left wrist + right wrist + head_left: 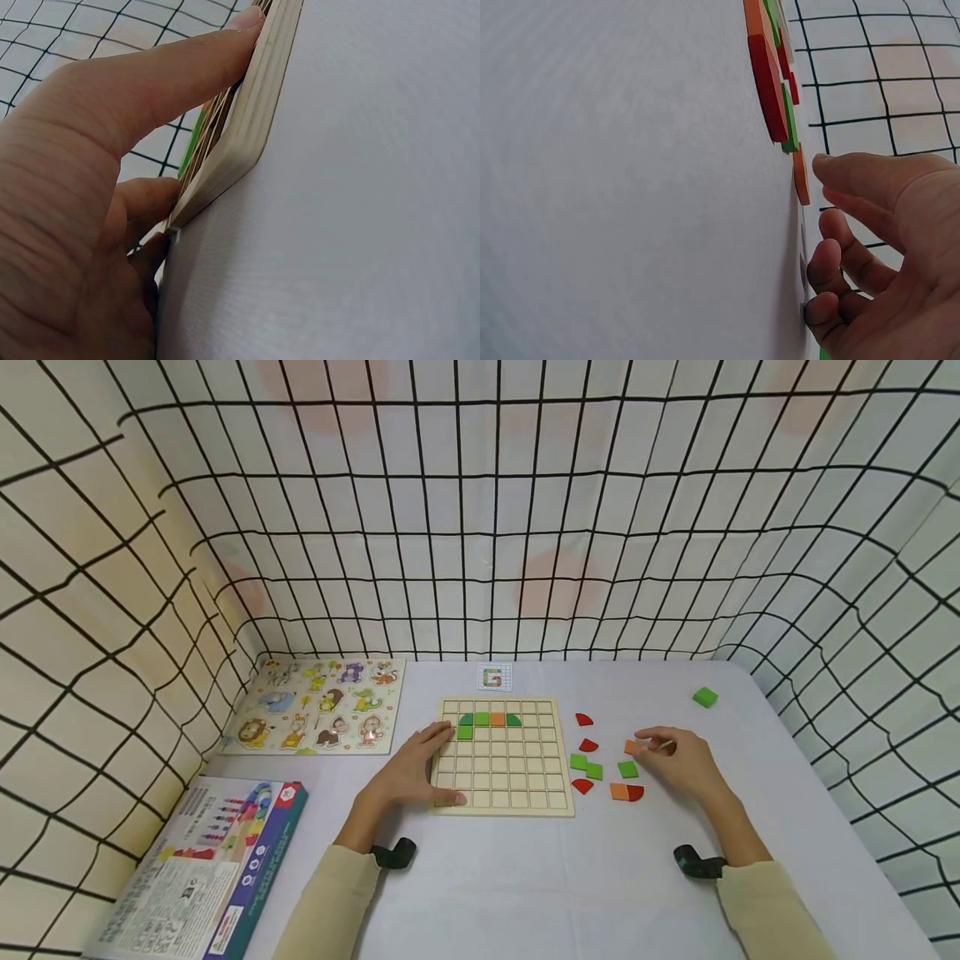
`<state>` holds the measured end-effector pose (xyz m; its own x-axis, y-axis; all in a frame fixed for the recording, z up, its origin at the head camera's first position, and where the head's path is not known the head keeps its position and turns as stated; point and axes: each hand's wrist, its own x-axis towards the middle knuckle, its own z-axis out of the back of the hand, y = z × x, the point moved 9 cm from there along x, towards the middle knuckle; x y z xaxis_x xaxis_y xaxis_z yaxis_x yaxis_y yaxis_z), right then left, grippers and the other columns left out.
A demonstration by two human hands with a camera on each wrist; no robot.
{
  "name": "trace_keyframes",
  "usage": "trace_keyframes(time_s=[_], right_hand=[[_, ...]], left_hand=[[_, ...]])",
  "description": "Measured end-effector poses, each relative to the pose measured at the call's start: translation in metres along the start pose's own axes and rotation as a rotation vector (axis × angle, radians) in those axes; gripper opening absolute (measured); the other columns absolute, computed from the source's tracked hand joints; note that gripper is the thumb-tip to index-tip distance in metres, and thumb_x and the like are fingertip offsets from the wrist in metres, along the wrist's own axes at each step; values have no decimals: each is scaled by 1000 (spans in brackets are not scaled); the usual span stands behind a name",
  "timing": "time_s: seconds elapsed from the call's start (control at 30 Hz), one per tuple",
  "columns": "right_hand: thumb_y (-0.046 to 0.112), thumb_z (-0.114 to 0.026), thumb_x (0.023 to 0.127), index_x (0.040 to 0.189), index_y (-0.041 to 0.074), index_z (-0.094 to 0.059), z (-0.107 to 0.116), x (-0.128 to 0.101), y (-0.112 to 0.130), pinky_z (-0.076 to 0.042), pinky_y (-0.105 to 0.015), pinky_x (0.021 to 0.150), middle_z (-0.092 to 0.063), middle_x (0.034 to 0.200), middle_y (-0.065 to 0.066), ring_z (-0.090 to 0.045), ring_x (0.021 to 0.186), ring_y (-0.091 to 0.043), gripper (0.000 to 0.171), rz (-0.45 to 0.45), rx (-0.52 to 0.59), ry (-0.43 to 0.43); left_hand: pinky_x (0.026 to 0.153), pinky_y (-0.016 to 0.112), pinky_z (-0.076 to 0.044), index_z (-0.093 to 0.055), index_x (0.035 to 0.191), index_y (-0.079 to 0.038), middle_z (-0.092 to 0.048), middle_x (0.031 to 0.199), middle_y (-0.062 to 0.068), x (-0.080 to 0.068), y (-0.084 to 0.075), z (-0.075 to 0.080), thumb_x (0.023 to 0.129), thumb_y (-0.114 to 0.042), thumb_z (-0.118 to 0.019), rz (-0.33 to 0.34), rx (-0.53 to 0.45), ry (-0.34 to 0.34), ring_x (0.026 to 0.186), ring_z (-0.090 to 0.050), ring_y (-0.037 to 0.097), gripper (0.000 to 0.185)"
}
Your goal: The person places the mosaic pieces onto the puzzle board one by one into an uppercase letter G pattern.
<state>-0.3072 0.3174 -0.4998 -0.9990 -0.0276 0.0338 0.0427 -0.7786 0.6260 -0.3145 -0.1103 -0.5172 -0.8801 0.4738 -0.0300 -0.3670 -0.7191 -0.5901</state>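
We see the right hand (pixel 678 764) w/ fingertips on an orange tile (pixel 632 747), flat on the table (pixel 525 877), no long axis. Left hand (pixel 411 770) lies flat, fingers straight, on grid board (pixel 555 806). Card (pixel 494 677) past board reads "G".

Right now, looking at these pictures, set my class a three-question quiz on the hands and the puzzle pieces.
1. True or false: the left hand rests on the wooden grid board.
2. Which colour is the piece at the right hand fingertips? A red, B orange, C blue.
3. Fill in: the lone green square lies ___ of the board, near the table's far edge.

Key: 1 true; 2 B; 3 right.
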Motion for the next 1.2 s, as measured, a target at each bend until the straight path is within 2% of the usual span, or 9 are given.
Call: trace_keyframes(time_s=[0.27,0.6,0.9,1.2], right_hand=[[26,-74,96,124,7,-72,-1,0,-3,-43,-30,73,-64,98,-7,-52,89,-22,34,-5,-9,26],[19,-74,94,117,6,-75,-2,0,-5,-40,-26,66,-64,93,-6,-50,82,-20,26,4,-11,17],[31,-74,96,125,7,-73,-1,0,-4,-46,-32,77,-69,104,-10,-58,95,-25,37,-3,-22,14],[33,-72,97,126,9,-73,-3,4,8,-47,-32,75,-69,104,-11,-58,94,-25,37,-10,-1,-7]], left_hand=[[125,65,-23,-31,163,-15,-24,172,4,0,0,0,70,-61,-87,-5,-4,-5,159,-17,39,118],[125,64,-24,-31,163,-15,-24,172,4,-1,0,1,71,-60,-87,-9,2,-4,159,-18,39,117],[124,62,-27,-31,163,-15,-24,172,3,-1,0,0,71,-61,-87,-10,4,-5,159,-19,37,117],[125,63,-25,-30,164,-17,-22,173,2,-1,0,-1,70,-61,-87,-1,7,2,159,-17,39,118]])
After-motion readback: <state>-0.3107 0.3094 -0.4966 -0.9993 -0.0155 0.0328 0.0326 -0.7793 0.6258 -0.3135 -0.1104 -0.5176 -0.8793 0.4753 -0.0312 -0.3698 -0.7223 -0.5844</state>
